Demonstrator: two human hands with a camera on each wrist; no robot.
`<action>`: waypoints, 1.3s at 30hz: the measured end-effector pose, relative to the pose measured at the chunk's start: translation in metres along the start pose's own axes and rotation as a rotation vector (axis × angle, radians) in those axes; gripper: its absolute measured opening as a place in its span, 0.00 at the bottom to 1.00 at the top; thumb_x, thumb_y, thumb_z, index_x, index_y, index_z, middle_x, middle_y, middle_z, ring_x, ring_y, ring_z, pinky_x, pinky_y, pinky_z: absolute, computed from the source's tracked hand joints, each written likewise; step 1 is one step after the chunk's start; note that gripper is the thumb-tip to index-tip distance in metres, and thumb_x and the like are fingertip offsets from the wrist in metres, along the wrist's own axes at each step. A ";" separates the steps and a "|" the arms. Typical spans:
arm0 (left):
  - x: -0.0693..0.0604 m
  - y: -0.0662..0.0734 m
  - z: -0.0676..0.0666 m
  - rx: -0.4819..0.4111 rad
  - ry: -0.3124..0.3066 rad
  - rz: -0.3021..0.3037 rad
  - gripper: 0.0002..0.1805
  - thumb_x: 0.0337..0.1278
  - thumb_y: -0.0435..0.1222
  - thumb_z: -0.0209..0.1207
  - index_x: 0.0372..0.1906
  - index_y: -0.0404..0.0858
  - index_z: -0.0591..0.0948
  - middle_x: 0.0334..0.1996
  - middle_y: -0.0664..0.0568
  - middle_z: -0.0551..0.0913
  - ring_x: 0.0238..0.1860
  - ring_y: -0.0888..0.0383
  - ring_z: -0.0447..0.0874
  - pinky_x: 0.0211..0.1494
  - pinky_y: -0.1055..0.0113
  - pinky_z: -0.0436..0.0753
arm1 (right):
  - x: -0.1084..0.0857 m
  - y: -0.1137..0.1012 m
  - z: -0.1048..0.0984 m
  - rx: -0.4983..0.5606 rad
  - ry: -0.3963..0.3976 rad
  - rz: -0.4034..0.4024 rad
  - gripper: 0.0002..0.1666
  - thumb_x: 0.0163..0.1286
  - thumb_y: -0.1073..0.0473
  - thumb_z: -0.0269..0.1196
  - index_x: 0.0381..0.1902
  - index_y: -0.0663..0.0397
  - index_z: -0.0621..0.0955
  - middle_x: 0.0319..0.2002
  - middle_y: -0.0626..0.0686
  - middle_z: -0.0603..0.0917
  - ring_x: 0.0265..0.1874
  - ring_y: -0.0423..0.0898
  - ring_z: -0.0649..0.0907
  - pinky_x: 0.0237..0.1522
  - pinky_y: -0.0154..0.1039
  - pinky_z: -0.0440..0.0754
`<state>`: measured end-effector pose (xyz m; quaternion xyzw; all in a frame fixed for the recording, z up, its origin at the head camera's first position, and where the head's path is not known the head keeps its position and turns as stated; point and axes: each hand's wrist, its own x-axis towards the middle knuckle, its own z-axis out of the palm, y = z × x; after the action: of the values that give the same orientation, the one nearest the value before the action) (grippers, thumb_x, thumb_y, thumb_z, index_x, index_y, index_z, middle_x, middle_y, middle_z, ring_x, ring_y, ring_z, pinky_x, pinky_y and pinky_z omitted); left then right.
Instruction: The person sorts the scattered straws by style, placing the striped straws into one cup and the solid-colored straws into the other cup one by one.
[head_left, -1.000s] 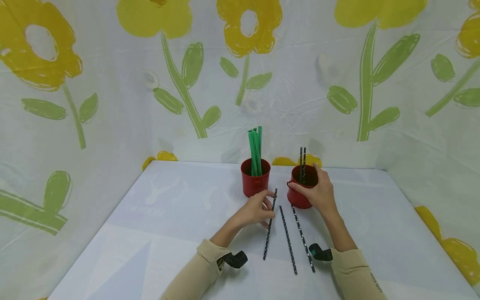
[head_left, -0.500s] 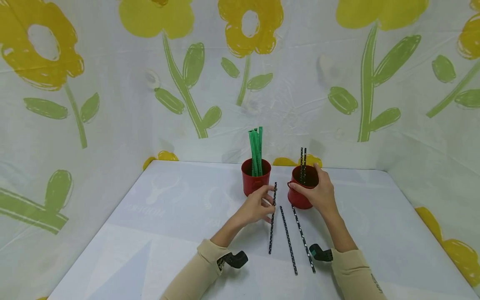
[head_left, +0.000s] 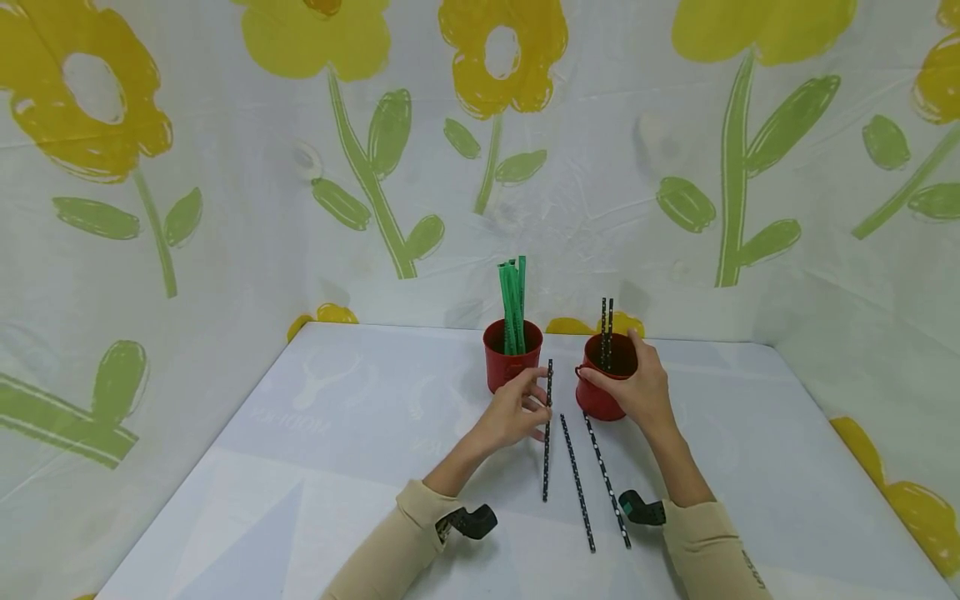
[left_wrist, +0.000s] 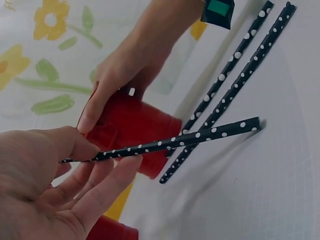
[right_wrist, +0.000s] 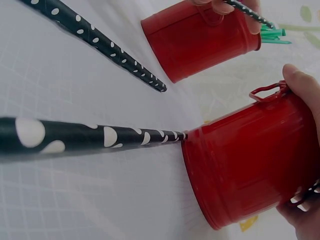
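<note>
My left hand pinches a black straw with white dots between thumb and fingers; in the left wrist view this straw slants across the hand. The right hand grips the rim of a red bucket, which holds two upright dotted straws. Two more dotted straws lie on the table between the hands, one on the left and one on the right, its far end by the bucket. In the right wrist view the gripped bucket has a small wire handle.
Another red bucket with several green straws stands just beyond the left hand. The white table reaches back to a flower-printed sheet. Black wrist devices sit at both sleeves, left and right.
The left hand has moved slightly up and the straw in it has shifted away from the body and turned closer to vertical in the head view. The right hand keeps its hold on the bucket.
</note>
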<state>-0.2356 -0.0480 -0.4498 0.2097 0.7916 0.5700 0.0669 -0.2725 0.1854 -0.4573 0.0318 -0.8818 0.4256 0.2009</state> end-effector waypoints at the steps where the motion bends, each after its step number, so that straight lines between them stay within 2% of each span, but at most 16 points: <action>1: 0.000 0.000 0.000 0.006 0.009 0.011 0.31 0.60 0.28 0.60 0.68 0.43 0.68 0.44 0.42 0.78 0.40 0.55 0.84 0.29 0.64 0.88 | 0.000 0.000 0.000 0.002 -0.002 0.002 0.62 0.52 0.40 0.75 0.76 0.56 0.58 0.65 0.65 0.70 0.63 0.62 0.73 0.57 0.63 0.79; 7: 0.003 0.005 0.000 0.052 0.078 0.067 0.32 0.60 0.29 0.61 0.68 0.43 0.68 0.43 0.44 0.79 0.38 0.56 0.85 0.30 0.67 0.87 | 0.000 0.000 0.002 0.014 -0.003 -0.006 0.62 0.52 0.40 0.75 0.76 0.55 0.57 0.66 0.65 0.69 0.63 0.61 0.73 0.57 0.63 0.79; 12: 0.009 0.014 -0.001 0.096 0.108 0.130 0.32 0.61 0.29 0.60 0.70 0.42 0.67 0.44 0.42 0.81 0.39 0.52 0.89 0.31 0.69 0.87 | -0.001 0.001 0.003 0.017 0.002 -0.010 0.61 0.52 0.41 0.75 0.76 0.55 0.58 0.66 0.65 0.70 0.63 0.61 0.73 0.56 0.63 0.79; 15: 0.018 0.027 -0.002 0.120 0.119 0.183 0.32 0.62 0.29 0.59 0.71 0.39 0.66 0.46 0.39 0.82 0.42 0.50 0.89 0.30 0.70 0.87 | -0.001 0.002 0.004 0.011 0.009 -0.013 0.61 0.52 0.41 0.75 0.76 0.54 0.58 0.66 0.64 0.70 0.63 0.61 0.73 0.56 0.62 0.79; 22: 0.044 0.070 -0.010 0.161 0.162 0.318 0.32 0.65 0.30 0.58 0.72 0.37 0.63 0.47 0.40 0.80 0.45 0.47 0.88 0.31 0.74 0.86 | -0.002 0.001 0.003 0.010 0.016 -0.026 0.60 0.52 0.41 0.75 0.75 0.55 0.59 0.66 0.65 0.70 0.63 0.61 0.73 0.56 0.63 0.79; 26: 0.057 0.088 -0.012 0.141 0.180 0.322 0.32 0.65 0.30 0.58 0.72 0.39 0.63 0.47 0.40 0.79 0.46 0.48 0.88 0.32 0.73 0.86 | -0.001 0.001 0.002 0.003 0.019 -0.035 0.58 0.53 0.45 0.75 0.75 0.56 0.59 0.65 0.65 0.71 0.63 0.60 0.73 0.57 0.62 0.79; 32: 0.073 0.100 -0.010 0.125 0.236 0.337 0.31 0.65 0.30 0.58 0.71 0.40 0.64 0.43 0.41 0.80 0.43 0.50 0.87 0.31 0.74 0.86 | -0.001 0.001 0.000 -0.014 0.020 -0.056 0.56 0.54 0.51 0.76 0.74 0.57 0.60 0.64 0.65 0.72 0.62 0.61 0.74 0.59 0.61 0.78; 39: 0.087 0.113 -0.007 0.118 0.305 0.374 0.29 0.65 0.29 0.58 0.69 0.38 0.66 0.42 0.41 0.81 0.41 0.50 0.88 0.32 0.74 0.86 | 0.000 0.000 0.000 0.010 -0.004 0.006 0.60 0.53 0.40 0.74 0.76 0.52 0.58 0.66 0.63 0.69 0.65 0.60 0.72 0.58 0.63 0.78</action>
<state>-0.2871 0.0111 -0.3304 0.2675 0.7720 0.5502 -0.1724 -0.2724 0.1857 -0.4573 0.0311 -0.8800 0.4307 0.1977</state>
